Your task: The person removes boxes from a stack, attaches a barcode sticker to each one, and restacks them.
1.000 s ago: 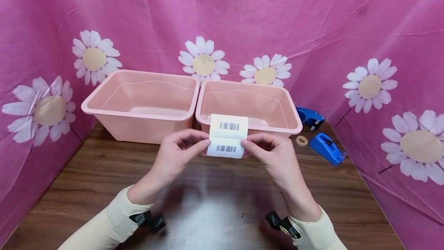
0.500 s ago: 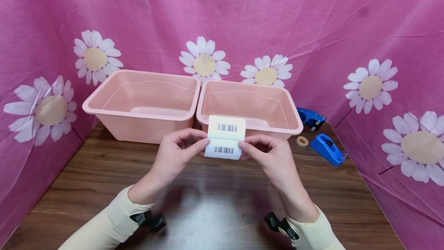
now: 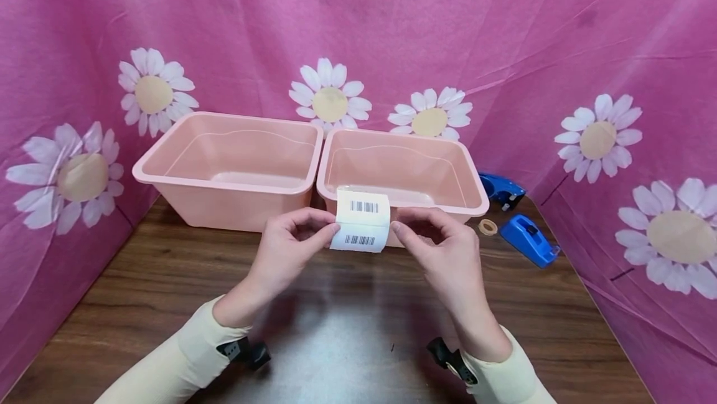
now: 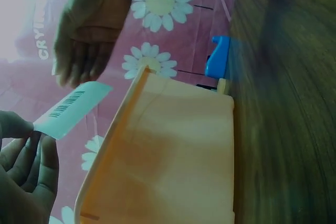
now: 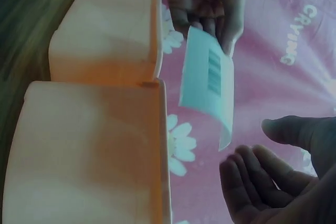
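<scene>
A white strip of two barcode labels hangs in the air before the right-hand bin, with a crease between its two barcodes. My left hand pinches its left edge between thumb and fingers; the left wrist view shows this grip on the curved label strip. Beside the strip's right edge is my right hand. In the right wrist view, that right hand has thumb and fingers parted, with nothing between them, and a small gap separates it from the strip.
Two pink plastic bins, left and right, stand side by side behind my hands on the wooden table. To the right lie a tan tape roll, a blue tape dispenser and another blue tool, partly hidden. Flowered pink cloth surrounds the table.
My right hand has let go of the strip's right edge and moved slightly away to the right. The left hand still pinches the strip, whose right side now bends freely.
</scene>
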`<state>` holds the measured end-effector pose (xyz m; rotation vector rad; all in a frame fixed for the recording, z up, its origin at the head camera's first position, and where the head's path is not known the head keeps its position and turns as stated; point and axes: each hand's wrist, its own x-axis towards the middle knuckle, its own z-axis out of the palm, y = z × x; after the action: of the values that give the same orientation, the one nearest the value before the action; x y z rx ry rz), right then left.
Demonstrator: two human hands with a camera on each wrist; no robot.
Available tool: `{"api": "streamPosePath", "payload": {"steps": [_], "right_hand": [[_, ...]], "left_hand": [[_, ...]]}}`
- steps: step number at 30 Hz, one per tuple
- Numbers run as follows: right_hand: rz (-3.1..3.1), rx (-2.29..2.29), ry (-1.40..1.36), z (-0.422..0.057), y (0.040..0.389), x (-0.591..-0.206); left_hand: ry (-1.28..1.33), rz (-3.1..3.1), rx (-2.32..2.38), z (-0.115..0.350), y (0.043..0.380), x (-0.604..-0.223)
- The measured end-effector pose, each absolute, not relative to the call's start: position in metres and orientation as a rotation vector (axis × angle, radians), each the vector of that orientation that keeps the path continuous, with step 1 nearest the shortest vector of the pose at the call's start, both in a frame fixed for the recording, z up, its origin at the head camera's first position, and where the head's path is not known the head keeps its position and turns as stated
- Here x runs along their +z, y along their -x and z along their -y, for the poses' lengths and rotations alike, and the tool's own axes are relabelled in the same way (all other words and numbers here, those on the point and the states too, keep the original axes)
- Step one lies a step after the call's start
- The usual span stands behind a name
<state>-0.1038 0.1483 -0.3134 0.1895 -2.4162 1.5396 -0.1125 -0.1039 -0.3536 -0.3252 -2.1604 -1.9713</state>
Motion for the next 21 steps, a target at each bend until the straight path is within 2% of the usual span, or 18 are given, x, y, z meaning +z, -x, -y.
{"api": "streamPosePath", "payload": {"steps": [11, 21], "right_hand": [[2.174, 1.068, -0.684, -0.124, 0.098, -0.336], [2.129, 1.036, -0.758, -0.117, 0.094, -0.342]], "left_hand": [[0.472, 2.214, -1.943, 0.099, 0.106, -0.36], [0.634, 2.189, -1.84, 0.095, 0.101, -0.356]]}}
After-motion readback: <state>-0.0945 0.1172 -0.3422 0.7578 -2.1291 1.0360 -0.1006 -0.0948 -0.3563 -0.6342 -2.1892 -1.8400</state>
